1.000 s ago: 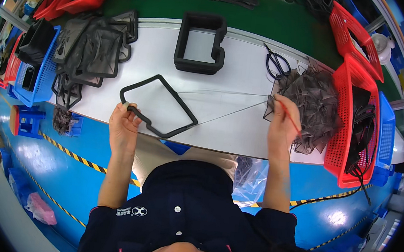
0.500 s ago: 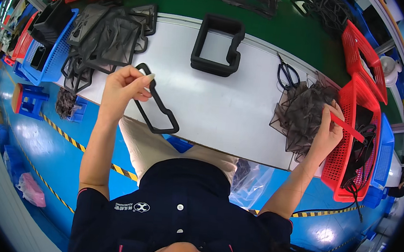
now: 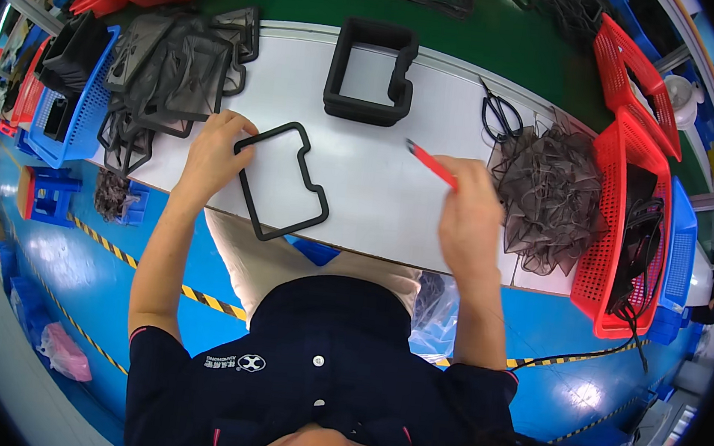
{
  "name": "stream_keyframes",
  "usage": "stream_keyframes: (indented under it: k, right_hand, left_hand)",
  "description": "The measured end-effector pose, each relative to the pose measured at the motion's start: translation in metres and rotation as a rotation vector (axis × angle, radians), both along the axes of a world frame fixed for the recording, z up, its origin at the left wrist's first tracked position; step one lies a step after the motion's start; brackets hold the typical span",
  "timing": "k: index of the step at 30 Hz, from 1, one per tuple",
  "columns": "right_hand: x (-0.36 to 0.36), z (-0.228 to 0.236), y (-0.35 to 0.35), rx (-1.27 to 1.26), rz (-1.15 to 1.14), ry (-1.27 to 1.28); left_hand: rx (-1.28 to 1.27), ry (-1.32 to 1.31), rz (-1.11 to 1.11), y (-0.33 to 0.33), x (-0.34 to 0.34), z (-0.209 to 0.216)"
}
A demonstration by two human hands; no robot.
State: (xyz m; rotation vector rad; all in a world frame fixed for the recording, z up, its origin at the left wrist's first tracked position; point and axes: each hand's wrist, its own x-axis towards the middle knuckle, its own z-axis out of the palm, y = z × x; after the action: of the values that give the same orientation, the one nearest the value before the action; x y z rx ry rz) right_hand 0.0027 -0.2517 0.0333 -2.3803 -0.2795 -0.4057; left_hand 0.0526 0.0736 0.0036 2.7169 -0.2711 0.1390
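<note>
My left hand (image 3: 219,158) pinches the left side of a thin black frame (image 3: 295,227) with a notched right edge. The frame lies tilted over the white tabletop, its lower corner reaching past the near edge. My right hand (image 3: 471,212) is closed around a slim red tool (image 3: 435,166) with a dark tip, held above the table and pointing up-left. Behind them stands a neat stack of thick black notched frames (image 3: 366,114). Right of my right hand is a crumpled heap of dark mesh scraps (image 3: 549,190).
Dark mesh-covered frames (image 3: 178,72) are piled on the left beside a blue basket (image 3: 83,123). Black scissors (image 3: 491,97) lie behind the scraps. A red basket (image 3: 602,221) holding dark strips stands at the right. Beyond the white tabletop runs a green surface (image 3: 309,5).
My right hand has moved left from the mesh scraps to over the table, bringing the red tool. The frame in my left hand has turned flatter, showing its full outline.
</note>
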Motion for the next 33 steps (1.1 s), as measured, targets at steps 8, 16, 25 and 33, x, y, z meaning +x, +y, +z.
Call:
stream_keyframes:
  k: [8, 16, 25, 33]
  right_hand:
    - [0.008, -0.051, 0.09, -0.153, 0.241, 0.244]
    - [0.04, 0.014, 0.051, 0.259, 0.144, 0.11]
    - [0.113, 0.019, 0.022, 0.207, -0.085, 0.305]
    - [0.125, 0.005, 0.011, 0.179, -0.101, 0.34]
  left_hand:
    - [-0.251, -0.084, -0.022, -0.011, -0.004, 0.02]
    - [-0.186, -0.204, -0.157, -0.053, 0.072, 0.102]
    - [-0.22, -0.031, -0.323, -0.1, 0.197, 0.062]
    - [-0.226, 0.02, -0.282, -0.102, 0.209, 0.044]
